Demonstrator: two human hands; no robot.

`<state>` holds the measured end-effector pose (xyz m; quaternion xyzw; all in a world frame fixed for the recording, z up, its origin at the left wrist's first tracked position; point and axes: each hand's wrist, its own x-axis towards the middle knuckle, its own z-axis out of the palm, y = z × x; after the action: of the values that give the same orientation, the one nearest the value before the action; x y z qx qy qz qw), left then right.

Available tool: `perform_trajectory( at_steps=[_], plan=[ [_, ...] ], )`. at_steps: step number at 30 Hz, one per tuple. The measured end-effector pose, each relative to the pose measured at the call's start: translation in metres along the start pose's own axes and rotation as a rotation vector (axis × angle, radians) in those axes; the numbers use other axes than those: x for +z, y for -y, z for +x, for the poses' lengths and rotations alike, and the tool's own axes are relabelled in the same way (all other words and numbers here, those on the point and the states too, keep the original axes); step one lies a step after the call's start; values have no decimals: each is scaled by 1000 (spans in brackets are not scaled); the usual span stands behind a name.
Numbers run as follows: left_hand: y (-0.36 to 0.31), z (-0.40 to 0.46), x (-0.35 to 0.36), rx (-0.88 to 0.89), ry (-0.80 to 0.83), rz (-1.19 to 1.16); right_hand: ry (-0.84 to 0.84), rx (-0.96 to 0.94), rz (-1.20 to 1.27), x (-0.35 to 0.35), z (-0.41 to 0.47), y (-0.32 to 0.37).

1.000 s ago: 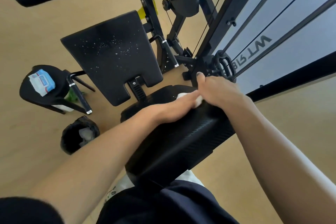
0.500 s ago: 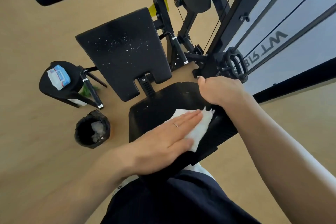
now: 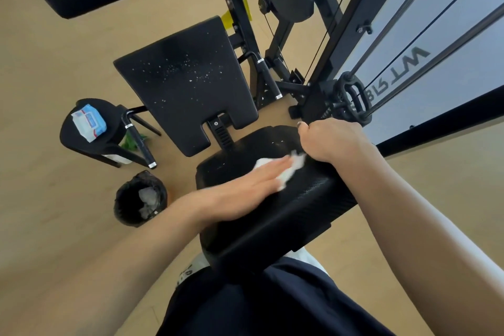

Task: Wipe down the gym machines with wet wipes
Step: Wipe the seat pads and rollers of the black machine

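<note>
A black padded seat (image 3: 300, 210) of the gym machine lies in front of me. My left hand (image 3: 245, 191) rests flat on it, fingers together, pressing a white wet wipe (image 3: 296, 162) onto the pad; the hand is motion-blurred. My right hand (image 3: 335, 142) is closed around the seat's far right edge, just beyond the wipe. Further ahead is the black back pad (image 3: 185, 84), speckled with white spots.
A pack of wet wipes (image 3: 88, 121) lies on a small black stool (image 3: 73, 142) at left. A black-lined bin (image 3: 140, 199) with used wipes stands on the wooden floor beside the seat. The machine's frame (image 3: 351, 35), cables and a black knob (image 3: 353, 98) rise at right.
My left hand slid the wipe back toward me across the seat, then forward again toward my right hand. My right hand stayed on the seat edge.
</note>
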<state>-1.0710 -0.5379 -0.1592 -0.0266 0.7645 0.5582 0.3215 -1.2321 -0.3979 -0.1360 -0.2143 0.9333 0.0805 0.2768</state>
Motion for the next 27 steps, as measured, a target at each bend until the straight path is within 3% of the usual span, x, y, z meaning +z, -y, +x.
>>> perform_trajectory(
  at_steps=[3,7,12,15,18,20,24,27],
  plan=[
    [-49,33,4,66,96,6,-19,28,32,1,4,-1],
    [-1,24,-12,2,51,-58,-6,51,91,2,6,0],
    [59,-9,-38,-361,-47,-146,1,74,118,2,6,0],
    [14,43,-27,-246,-76,-182,-14,76,139,1,6,-3],
    [-34,97,-9,-42,48,-202,-47,91,197,3,13,-10],
    [-40,122,-11,-53,72,-170,-91,74,223,3,14,-11],
    [21,115,-36,-147,-18,-122,-61,67,276,2,8,-7],
    [100,70,-53,-444,-118,-113,53,44,122,-1,8,-3]
  ],
)
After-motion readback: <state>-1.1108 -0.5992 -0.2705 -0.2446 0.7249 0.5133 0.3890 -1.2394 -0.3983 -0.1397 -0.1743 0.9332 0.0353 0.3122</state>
